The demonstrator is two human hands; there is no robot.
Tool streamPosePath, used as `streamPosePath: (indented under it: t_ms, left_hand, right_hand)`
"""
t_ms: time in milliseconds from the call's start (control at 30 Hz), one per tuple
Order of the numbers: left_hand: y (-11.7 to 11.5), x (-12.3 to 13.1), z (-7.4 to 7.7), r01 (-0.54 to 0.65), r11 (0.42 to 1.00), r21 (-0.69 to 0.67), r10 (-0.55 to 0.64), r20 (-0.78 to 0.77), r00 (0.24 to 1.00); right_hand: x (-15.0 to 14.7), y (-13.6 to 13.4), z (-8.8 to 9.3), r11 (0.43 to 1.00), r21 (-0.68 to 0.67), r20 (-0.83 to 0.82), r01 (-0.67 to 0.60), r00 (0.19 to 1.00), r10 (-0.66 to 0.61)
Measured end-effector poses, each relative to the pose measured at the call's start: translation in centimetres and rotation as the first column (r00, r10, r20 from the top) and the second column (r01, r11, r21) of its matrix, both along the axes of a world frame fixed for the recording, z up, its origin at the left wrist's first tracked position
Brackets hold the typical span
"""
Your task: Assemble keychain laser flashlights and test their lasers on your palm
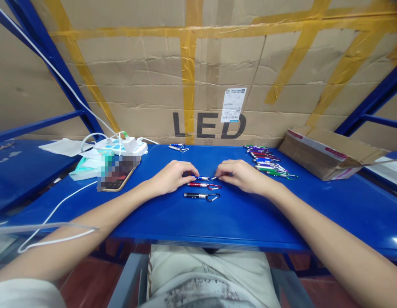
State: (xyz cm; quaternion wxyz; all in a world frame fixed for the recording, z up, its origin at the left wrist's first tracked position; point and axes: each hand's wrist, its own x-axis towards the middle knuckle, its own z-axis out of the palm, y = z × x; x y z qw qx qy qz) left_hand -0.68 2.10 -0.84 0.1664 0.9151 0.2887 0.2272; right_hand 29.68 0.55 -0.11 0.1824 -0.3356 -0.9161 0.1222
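On the blue table, a small blue penlight with a carabiner clip (203, 178) lies crosswise between my hands. My left hand (176, 176) pinches its left end, fingers closed. At the clip end, the fingers of my right hand (238, 174) are closed on the carabiner. Just nearer to me is a red penlight (203, 185) with a red clip, and below that a black penlight (200, 196) with a black clip. All three lie roughly parallel, clips to the right.
Several penlights in mixed colours (265, 161) lie in a row at the right, beside an open cardboard box (326, 154). More blue ones (177, 147) lie at the back. A phone (119, 175), power strip (137, 147) and white cable are at left. A large carton (147, 85) stands behind.
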Motion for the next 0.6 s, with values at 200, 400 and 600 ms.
streamPosePath:
  t_ms: [200, 400, 600]
  left_hand:
    - [0.26, -0.13, -0.15, 0.013, 1.000, -0.011, -0.013, -0.003, 1.000]
    - [0.26, -0.16, -0.16, 0.010, 1.000, -0.016, -0.010, -0.005, 1.000]
    - [0.29, -0.27, -0.04, 0.002, 1.000, -0.015, -0.002, -0.012, 1.000]
  right_hand:
    - [0.09, -0.03, -0.02, 1.000, -0.002, 0.050, -0.003, 0.999, 0.004]
    - [-0.06, -0.33, 0.49, 1.000, -0.018, 0.069, -0.011, 0.998, 0.013]
    - [-0.15, -0.52, 0.70, 0.998, -0.051, 0.061, 0.024, 0.998, -0.021]
